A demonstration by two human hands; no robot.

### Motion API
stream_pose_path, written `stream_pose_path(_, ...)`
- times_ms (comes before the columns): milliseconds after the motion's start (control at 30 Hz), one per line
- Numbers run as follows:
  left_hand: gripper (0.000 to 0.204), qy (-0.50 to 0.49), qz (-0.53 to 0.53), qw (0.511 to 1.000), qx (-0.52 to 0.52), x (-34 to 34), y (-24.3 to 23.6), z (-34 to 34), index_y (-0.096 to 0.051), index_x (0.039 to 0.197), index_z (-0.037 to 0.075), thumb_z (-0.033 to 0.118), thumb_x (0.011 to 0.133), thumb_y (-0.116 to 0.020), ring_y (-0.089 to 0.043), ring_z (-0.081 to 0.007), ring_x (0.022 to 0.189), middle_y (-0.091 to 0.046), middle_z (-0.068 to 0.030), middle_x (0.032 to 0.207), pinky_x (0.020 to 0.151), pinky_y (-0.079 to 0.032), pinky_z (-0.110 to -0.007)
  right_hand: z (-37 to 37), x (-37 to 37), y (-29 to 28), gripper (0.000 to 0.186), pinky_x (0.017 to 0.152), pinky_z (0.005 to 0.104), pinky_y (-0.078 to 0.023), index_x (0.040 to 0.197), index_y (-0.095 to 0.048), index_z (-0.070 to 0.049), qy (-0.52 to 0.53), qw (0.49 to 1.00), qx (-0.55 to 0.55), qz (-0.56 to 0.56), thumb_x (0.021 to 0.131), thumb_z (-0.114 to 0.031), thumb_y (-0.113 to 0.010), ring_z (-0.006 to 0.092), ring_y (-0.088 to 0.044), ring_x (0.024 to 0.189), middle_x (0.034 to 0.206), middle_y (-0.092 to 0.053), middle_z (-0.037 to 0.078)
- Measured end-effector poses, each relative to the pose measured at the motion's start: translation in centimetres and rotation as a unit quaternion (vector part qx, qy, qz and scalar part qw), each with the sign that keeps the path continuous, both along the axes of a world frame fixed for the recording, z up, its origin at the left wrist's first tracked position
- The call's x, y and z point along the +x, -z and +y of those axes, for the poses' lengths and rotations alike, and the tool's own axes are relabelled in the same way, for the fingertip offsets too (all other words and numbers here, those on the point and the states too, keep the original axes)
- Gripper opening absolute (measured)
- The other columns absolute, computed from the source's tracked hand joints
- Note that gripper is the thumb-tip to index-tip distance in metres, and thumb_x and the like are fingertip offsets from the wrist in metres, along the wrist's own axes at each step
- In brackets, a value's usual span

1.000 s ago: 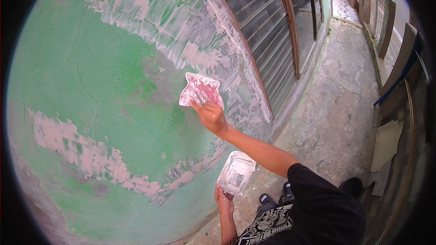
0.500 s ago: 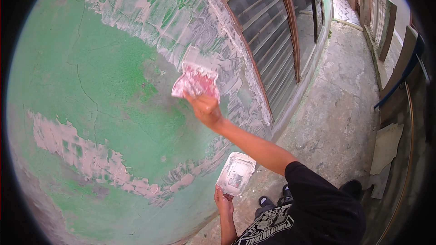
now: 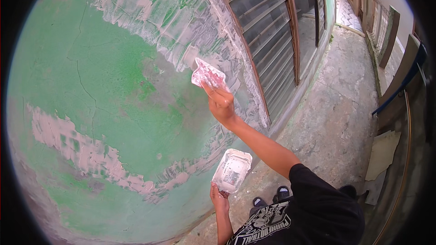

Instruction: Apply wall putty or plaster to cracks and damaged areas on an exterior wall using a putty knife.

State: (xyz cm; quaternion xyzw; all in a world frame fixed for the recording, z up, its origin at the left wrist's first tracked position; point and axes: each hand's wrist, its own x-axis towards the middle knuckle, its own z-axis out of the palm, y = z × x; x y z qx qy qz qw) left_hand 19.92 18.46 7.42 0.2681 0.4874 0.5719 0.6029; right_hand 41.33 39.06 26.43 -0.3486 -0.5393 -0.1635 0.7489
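My right hand [image 3: 221,102] grips a red putty spreader [image 3: 210,73] smeared with whitish paste, its far edge at or close to the wall by the window frame. Whether the blade presses on the wall I cannot tell. The green wall [image 3: 113,86] carries a broad band of pale putty [image 3: 145,11] above and another patch of putty [image 3: 91,154] lower left. Held low in front of me by my left hand [image 3: 220,197] is a shallow white tray [image 3: 232,171], coated inside with paste. Its fingers wrap the near end.
A louvred glass window [image 3: 261,31] with a brown frame borders the plastered wall. A concrete walkway [image 3: 334,95] runs along the right. Boards [image 3: 383,156] and a blue bar [image 3: 399,84] stand at the far right.
My right hand has shifted right and slightly down with the spreader, which now shows at a narrower angle. The tray has moved slightly left and up.
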Motion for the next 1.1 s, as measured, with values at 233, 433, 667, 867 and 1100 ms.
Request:
stream_pose_path(233,0.045,-0.017,0.012,1.000,-0.006,0.4,0.1,-0.4,-0.052,0.126,0.005,0.041,0.100,-0.047,-0.064,-0.0239,0.103,-0.061,-0.0094,0.121,0.080,-0.057,-0.039,-2.4,-1.4,3.3,0.051,0.048,0.0351,-0.038,0.115,-0.068,-0.004,-0.083,0.997,0.004,-0.005,0.069,0.015,-0.058,0.0234,-0.047,0.050,0.059,-0.049,0.011)
stream_pose_path(433,0.047,-0.023,0.017,1.000,-0.006,0.5,0.5,-0.7,-0.049,0.128,0.003,0.041,0.101,-0.044,-0.061,-0.0262,0.110,-0.058,-0.0117,0.125,0.086,-0.056,-0.041,1.1,2.6,0.7,0.048,0.049,0.0348,-0.039,0.114,-0.069,-0.004,0.032,0.998,0.015,0.055,0.071,0.015,-0.056,0.0235,-0.048,0.050,0.059,-0.050,0.012)
stream_pose_path(667,0.043,-0.046,0.005,0.999,-0.005,1.2,0.6,-1.5,-0.054,0.125,0.006,0.040,0.098,-0.051,-0.065,-0.0237,0.101,-0.061,-0.0092,0.121,0.081,-0.058,-0.038,1.4,-0.5,5.8,0.050,0.053,0.0385,-0.041,0.119,-0.066,-0.005,-0.092,0.995,-0.048,-0.006,0.074,0.012,-0.055,0.0276,-0.051,0.054,0.062,-0.052,0.012)
stream_pose_path(867,0.039,-0.049,0.039,0.998,-0.023,2.3,0.1,-1.6,-0.055,0.122,0.007,0.038,0.099,-0.052,-0.067,-0.0202,0.092,-0.064,-0.0067,0.113,0.076,-0.058,-0.034,-7.8,0.2,7.0,0.033,0.072,0.0271,-0.052,0.117,-0.065,0.001,-0.202,0.963,-0.109,0.143,0.086,0.008,-0.057,0.0178,-0.067,0.077,0.090,-0.070,0.013)
stream_pose_path(1100,0.032,0.022,0.027,0.999,-0.014,3.2,0.2,-0.8,-0.053,0.123,0.008,0.031,0.100,-0.051,-0.067,-0.0171,0.090,-0.064,-0.0045,0.111,0.071,-0.056,-0.029,-15.7,7.6,15.8,0.039,0.089,0.0345,-0.052,0.129,-0.052,0.000,-0.387,0.721,-0.275,0.505,0.091,0.003,-0.052,0.0218,-0.063,0.105,0.120,-0.061,0.011)
